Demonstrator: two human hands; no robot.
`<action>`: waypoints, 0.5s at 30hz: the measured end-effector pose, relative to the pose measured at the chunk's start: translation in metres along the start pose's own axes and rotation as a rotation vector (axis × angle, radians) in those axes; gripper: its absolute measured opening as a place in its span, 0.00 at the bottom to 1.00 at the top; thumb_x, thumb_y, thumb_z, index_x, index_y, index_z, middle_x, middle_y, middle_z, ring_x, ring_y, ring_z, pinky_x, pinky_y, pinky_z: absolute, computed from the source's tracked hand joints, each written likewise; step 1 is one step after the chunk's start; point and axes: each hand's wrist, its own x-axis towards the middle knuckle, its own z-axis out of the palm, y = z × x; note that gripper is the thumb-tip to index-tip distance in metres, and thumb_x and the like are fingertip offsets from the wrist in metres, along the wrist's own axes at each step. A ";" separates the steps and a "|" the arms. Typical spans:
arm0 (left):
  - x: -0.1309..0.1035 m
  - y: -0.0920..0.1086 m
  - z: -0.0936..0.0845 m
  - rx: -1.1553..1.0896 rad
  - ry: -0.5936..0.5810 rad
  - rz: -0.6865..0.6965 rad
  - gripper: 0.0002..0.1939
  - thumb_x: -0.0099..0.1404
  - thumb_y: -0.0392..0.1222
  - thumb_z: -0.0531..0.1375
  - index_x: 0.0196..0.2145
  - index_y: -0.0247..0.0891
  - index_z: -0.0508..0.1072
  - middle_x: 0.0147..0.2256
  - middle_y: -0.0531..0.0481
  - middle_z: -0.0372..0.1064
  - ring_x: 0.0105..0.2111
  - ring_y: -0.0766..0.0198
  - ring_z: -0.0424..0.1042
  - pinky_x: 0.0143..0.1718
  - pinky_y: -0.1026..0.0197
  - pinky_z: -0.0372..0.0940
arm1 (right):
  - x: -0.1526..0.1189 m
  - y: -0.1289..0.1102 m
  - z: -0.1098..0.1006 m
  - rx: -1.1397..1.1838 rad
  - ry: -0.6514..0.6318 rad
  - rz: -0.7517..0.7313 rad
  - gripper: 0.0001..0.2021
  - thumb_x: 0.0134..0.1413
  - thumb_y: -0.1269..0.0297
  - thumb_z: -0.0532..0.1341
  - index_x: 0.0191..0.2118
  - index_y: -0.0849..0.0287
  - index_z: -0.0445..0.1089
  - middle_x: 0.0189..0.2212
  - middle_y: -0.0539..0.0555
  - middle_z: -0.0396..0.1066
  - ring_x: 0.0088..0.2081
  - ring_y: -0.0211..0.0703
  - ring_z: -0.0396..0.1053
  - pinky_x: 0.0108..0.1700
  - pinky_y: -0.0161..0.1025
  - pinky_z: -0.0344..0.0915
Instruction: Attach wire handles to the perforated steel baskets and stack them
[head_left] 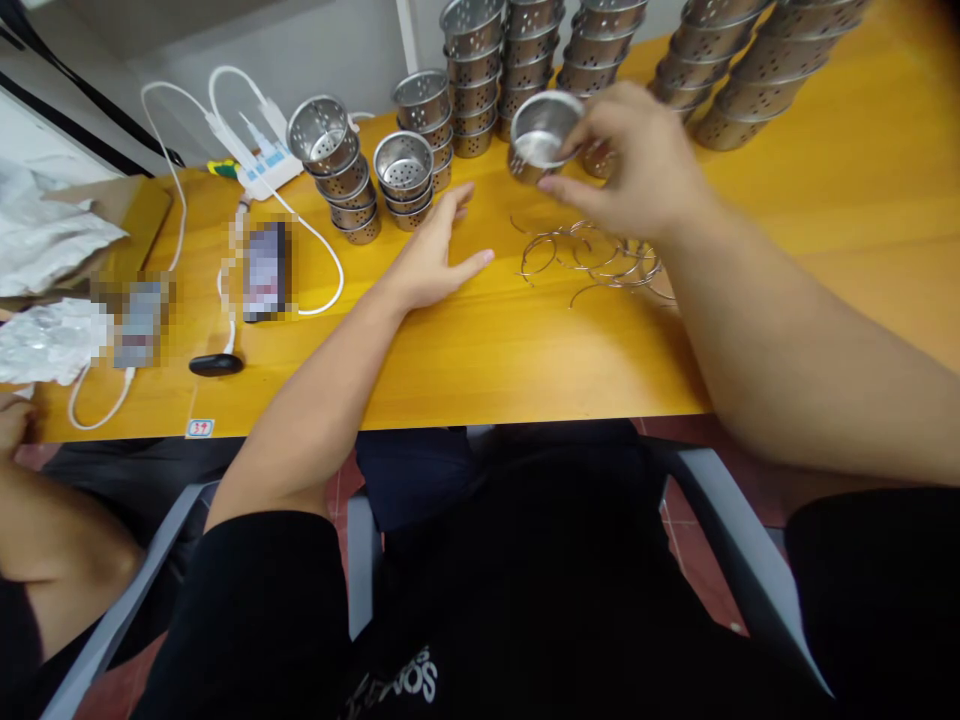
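Observation:
My right hand (630, 160) pinches the rim of a perforated metal cup (544, 135) between thumb and fingers, with the cup's opening turned up and slightly toward me. Below that hand, a loose tangle of thin wire rings (592, 255) lies on the table. My left hand (439, 255) rests low over the tabletop, thumb and fingers apart, holding nothing. Just beyond its fingers stands a short stack of the same cups (405, 175), and a taller leaning stack (334, 165) is to the left of that one.
More tall cup stacks (472, 80) line the back of the yellow table (525, 370). On the left are a power strip (270, 170) with white cables, a phone (266, 270), a second phone (142, 325) and a black oval object (216, 364). Another person's arm (60, 530) shows at the far left.

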 end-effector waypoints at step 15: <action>0.008 -0.005 0.003 -0.084 0.134 0.032 0.54 0.69 0.75 0.86 0.78 0.45 0.72 0.76 0.32 0.80 0.77 0.29 0.82 0.83 0.30 0.78 | -0.009 0.032 -0.037 -0.412 -0.367 0.269 0.26 0.67 0.64 0.90 0.65 0.53 0.87 0.56 0.64 0.91 0.56 0.76 0.90 0.68 0.71 0.86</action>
